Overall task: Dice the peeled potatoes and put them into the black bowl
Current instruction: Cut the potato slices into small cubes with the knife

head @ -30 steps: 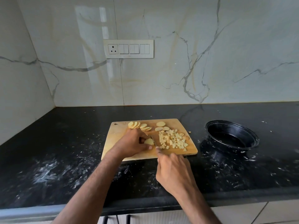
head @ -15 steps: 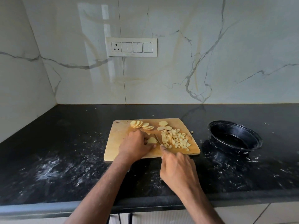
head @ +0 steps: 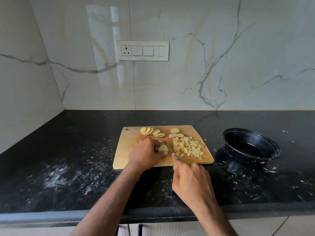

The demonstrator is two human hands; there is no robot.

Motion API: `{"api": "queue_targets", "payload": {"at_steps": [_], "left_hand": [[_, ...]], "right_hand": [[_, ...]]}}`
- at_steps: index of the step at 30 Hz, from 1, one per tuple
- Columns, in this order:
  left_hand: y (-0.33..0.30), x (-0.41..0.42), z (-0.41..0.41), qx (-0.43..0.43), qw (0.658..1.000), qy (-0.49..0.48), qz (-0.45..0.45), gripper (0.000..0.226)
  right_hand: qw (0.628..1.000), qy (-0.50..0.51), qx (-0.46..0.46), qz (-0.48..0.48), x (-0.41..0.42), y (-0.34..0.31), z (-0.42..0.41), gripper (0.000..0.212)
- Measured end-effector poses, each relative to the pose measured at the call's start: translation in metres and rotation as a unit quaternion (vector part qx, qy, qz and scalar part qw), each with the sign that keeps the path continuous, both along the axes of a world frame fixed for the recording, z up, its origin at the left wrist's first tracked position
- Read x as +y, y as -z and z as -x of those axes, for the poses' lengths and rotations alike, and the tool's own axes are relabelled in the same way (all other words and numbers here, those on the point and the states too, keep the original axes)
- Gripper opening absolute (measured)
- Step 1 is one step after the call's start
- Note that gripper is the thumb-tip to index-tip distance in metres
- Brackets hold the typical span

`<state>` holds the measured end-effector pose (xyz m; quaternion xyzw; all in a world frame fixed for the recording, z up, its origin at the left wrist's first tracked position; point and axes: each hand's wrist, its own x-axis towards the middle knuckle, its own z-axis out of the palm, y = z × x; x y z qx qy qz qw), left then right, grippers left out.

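The potato piece (head: 163,148) now being cut lies near the middle of the wooden cutting board (head: 126,157), held between the curled fingers and thumb of the left hand (head: 146,155). Just to its right is the blade of the knife (head: 168,147), and the right hand (head: 190,179) is closed around its handle, which is hidden under the hand. On the right part of the board there is a heap of diced potato (head: 187,148). Along the far edge lie rows of potato slices (head: 152,131) and a few more slices (head: 175,132), not yet diced. The black bowl (head: 252,145) stands on the dark counter (head: 68,167) to the right of the board, and I see no potato inside it. So I judge the dicing is about half done, and the moving into the bowl is not started. Compared with one second ago, both hands keep almost the same grip; the scene only shifts a little in the view, and the heap looks the same.
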<state>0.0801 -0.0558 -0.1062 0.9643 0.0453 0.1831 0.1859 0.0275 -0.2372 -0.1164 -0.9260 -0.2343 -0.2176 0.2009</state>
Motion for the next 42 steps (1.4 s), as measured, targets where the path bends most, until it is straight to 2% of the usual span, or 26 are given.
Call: {"api": "queue_targets", "payload": {"at_steps": [7, 12, 15, 20, 24, 31, 34, 42], "left_hand": [[0.005, -0.003, -0.004, -0.006, 1.000, -0.014, 0.003, 0.043], [0.005, -0.003, -0.006, 0.007, 1.000, -0.013, 0.009, 0.029], [0.006, -0.001, -0.009, 0.017, 1.000, -0.008, 0.015, 0.040], [0.005, -0.001, -0.008, 0.007, 1.000, 0.000, 0.016, 0.039], [0.004, -0.001, -0.007, -0.005, 1.000, 0.008, 0.018, 0.020], [0.000, -0.004, 0.000, -0.015, 0.999, 0.009, 0.027, 0.015], [0.000, -0.005, 0.000, -0.006, 0.999, -0.009, 0.033, 0.025], [0.000, -0.006, -0.001, -0.007, 0.999, -0.033, 0.016, 0.026]], "right_hand": [[1.000, -0.001, 0.018, 0.008, -0.001, 0.000, -0.001, 0.050], [0.999, -0.001, 0.038, -0.011, -0.001, 0.001, -0.008, 0.045], [0.999, -0.010, 0.045, -0.010, 0.000, -0.001, -0.009, 0.042], [0.999, -0.020, 0.049, -0.010, 0.004, -0.006, -0.014, 0.036], [0.999, -0.009, 0.042, 0.015, 0.012, -0.008, -0.018, 0.039], [0.999, 0.011, -0.011, 0.050, 0.016, -0.008, -0.012, 0.045], [0.998, 0.011, -0.002, 0.059, 0.013, -0.007, -0.004, 0.048], [0.999, 0.021, 0.025, 0.015, 0.009, -0.007, -0.001, 0.045]]}}
